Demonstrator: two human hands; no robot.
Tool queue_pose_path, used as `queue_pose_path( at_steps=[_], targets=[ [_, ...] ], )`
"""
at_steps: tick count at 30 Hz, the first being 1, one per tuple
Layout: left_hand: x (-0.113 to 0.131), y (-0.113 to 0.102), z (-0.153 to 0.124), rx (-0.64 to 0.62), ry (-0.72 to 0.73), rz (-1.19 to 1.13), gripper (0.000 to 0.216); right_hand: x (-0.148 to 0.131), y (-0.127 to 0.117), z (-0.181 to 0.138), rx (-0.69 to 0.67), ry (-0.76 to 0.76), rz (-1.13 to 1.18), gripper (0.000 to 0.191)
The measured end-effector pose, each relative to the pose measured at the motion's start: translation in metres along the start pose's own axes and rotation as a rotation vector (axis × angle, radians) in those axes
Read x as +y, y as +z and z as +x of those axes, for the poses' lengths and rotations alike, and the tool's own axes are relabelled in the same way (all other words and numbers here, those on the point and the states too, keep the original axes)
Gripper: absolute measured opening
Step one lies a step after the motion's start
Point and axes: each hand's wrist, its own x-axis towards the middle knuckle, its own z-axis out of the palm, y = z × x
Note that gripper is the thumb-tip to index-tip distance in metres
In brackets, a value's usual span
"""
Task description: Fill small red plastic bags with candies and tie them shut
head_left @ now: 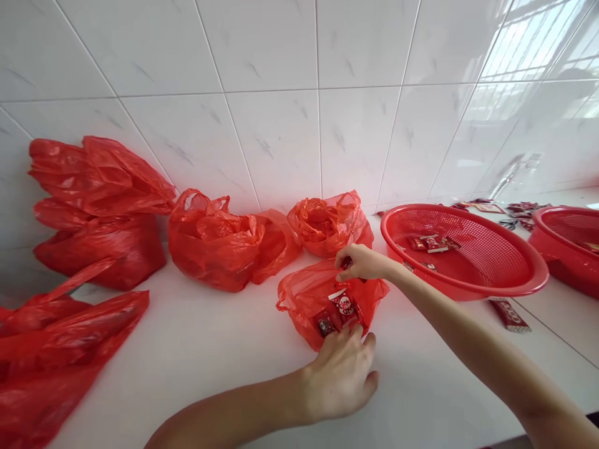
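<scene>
An open red plastic bag [304, 299] sits in front of me on the white counter, with several small wrapped snacks [344, 304] in red and dark wrappers inside. My left hand [341, 371] is at its near rim, fingers curled over the edge and thumb sticking out to the side; the fingertips are partly hidden. Above the bag's far right side, my right hand [362, 262] pinches a small dark red snack packet [347, 263]. To the right stands a red perforated basket [468, 249] holding a few similar packets.
Filled red bags [215, 243] line the tiled wall, and more [56, 349] crowd the left side. A second red basket [566, 243] is at far right. One packet [510, 315] lies before the baskets; scattered packets [521, 209] and scissors [508, 224] lie behind.
</scene>
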Motion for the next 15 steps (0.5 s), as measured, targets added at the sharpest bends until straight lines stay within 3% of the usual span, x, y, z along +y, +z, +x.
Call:
queue_pose_path(
  at_steps=[6, 12, 15],
  targets=[
    [-0.004, 0.001, 0.005, 0.065, -0.035, -0.022, 0.057, -0.003, 0.011, -0.005, -0.044, 0.025, 0.009, 0.017],
    [-0.011, -0.004, 0.01, 0.061, -0.119, 0.012, 0.053, 0.015, 0.022, -0.015, -0.003, -0.028, 0.094, 0.031],
    [-0.021, -0.018, 0.013, 0.128, -0.138, -0.055, 0.038, 0.028, 0.028, -0.022, 0.012, -0.05, 0.19, 0.036]
  ],
)
